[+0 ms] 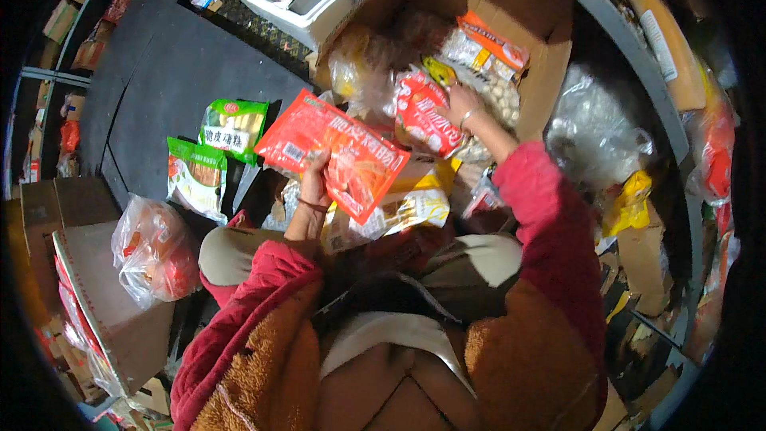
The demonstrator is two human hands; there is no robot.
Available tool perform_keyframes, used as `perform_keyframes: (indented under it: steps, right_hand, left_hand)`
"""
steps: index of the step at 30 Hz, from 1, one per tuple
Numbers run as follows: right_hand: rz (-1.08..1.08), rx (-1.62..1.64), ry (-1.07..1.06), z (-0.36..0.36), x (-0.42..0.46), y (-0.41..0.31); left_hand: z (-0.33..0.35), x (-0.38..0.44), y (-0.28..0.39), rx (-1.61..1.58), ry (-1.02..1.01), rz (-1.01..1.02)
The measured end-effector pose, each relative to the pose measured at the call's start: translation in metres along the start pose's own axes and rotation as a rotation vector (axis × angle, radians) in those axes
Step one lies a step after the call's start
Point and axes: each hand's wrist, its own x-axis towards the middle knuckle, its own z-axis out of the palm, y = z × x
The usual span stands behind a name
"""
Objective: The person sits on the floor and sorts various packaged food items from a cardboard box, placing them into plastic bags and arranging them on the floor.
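My left hand point(315, 182) grips the lower edge of a flat orange-red plastic food packet point(335, 152), tilted above my lap. Inside a large open cardboard box point(541, 66), my right hand point(468, 109) touches the right side of a plump red food bag point(422, 111). Whether its fingers are closed on that bag cannot be made out. A small yellow-green packet point(440, 70) lies just above those fingertips. Behind the right hand sit a clear bag of pale round pieces point(501, 96) and an orange-topped packet point(494, 42). A white-and-yellow packet point(407, 209) is partly hidden under the orange-red one.
Two green snack packets point(233, 129) point(197, 176) rest on the dark surface point(197, 60) at left. A tied clear bag point(157, 251) stands on a carton point(119, 323). A white foam box point(317, 21) is beyond; crumpled clear plastic point(589, 126) lies right of the cardboard box, beside a metal rail point(649, 60).
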Motion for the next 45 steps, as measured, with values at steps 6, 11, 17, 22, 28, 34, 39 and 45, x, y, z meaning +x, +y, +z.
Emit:
perform_keyframes:
  steps: [6, 11, 17, 22, 28, 34, 39, 45]
  right_hand:
    - [0.047, -0.118, -0.023, 0.045, 0.021, 0.006]
    - [0.145, 0.472, 0.056, 0.083, 0.015, 0.008]
    - [-0.188, 0.457, 0.223, 0.058, 0.034, -0.059]
    - [-0.431, 0.989, 0.245, -0.048, 0.002, -0.087]
    - [-0.505, 1.777, -0.056, -0.050, -0.019, -0.087]
    - [-0.357, 1.933, -0.610, -0.014, -0.049, -0.134]
    - [-0.562, 1.373, -0.556, 0.014, -0.067, -0.175]
    - [-0.668, 1.169, -0.505, 0.012, -0.076, -0.186]
  left_hand:
    - [0.013, -0.018, 0.020, 0.005, -0.014, -0.102]
    - [-0.016, -0.027, 0.012, 0.095, 0.055, -0.224]
    - [-0.033, -0.042, 0.037, 0.040, 0.155, -0.098]
    - [-0.038, -0.066, 0.054, 0.108, 0.227, -0.010]
    - [-0.028, -0.065, 0.054, 0.051, 0.084, 0.091]
    - [-0.027, -0.071, 0.043, 0.061, -0.187, -0.005]
    - [-0.018, -0.077, 0.042, 0.154, -0.193, 0.263]
    - [-0.022, -0.086, 0.052, 0.754, -0.049, 0.425]
